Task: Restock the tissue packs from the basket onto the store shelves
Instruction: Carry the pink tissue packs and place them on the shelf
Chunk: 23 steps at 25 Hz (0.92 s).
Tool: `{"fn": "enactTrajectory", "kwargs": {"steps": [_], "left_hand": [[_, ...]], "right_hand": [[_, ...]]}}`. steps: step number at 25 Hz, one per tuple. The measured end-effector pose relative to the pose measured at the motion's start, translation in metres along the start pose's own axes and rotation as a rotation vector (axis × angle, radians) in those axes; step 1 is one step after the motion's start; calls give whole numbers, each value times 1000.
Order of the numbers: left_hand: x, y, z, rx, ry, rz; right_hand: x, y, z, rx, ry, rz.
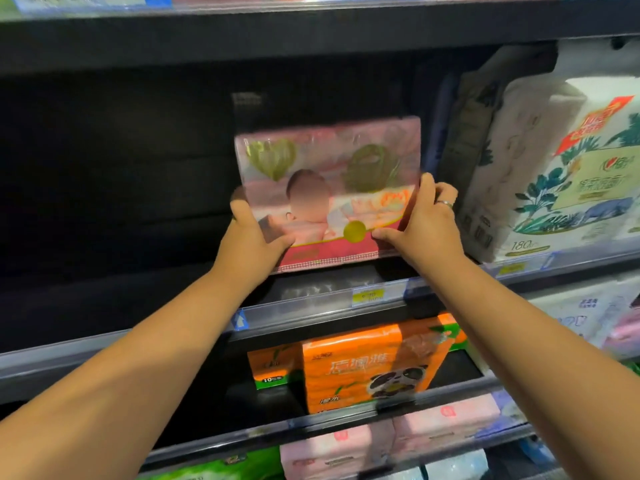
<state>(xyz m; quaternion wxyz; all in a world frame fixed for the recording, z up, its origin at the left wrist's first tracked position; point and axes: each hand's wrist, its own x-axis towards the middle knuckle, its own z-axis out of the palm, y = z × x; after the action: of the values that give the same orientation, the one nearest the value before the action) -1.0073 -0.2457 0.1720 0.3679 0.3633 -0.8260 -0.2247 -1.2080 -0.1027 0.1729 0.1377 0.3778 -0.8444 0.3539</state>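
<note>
Both hands, left hand (254, 237) and right hand (420, 223), clamp the pink film-wrapped tissue pack (329, 188) by its sides (label outward), likely squaring it on the black shelf (138, 299).

The white pack (568, 174) runs off the right edge; price tag (367, 296) print is unreadable.
</note>
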Motion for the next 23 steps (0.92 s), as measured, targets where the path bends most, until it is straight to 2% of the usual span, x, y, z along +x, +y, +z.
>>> {"fn": "enactTrajectory", "kwargs": {"steps": [2,3,5,6,8,11,15,19,23], "left_hand": [[2,0,2,9,7,-11],[3,0,2,22,11,-15],[5,0,3,55,14,-8],[5,1,4,71,8,-11],[8,3,7,121,-9,-31],[21,6,14,256,-30,-88],[43,2,25,399,-93,-58],[63,0,37,222,-24,-65],[85,-5,49,201,-31,-121]], "right_hand": [[-10,-8,-1,-136,193,-237],[-12,-13,0,-169,189,-356],[-11,-22,8,-277,14,-466],[-8,-24,14,-355,-62,-471],[-1,-26,22,-449,-100,-458],[9,-26,26,-498,-120,-460],[15,-32,40,-513,-286,-441],[29,-32,47,-482,-403,-398],[42,-35,47,-557,-490,-408]]}}
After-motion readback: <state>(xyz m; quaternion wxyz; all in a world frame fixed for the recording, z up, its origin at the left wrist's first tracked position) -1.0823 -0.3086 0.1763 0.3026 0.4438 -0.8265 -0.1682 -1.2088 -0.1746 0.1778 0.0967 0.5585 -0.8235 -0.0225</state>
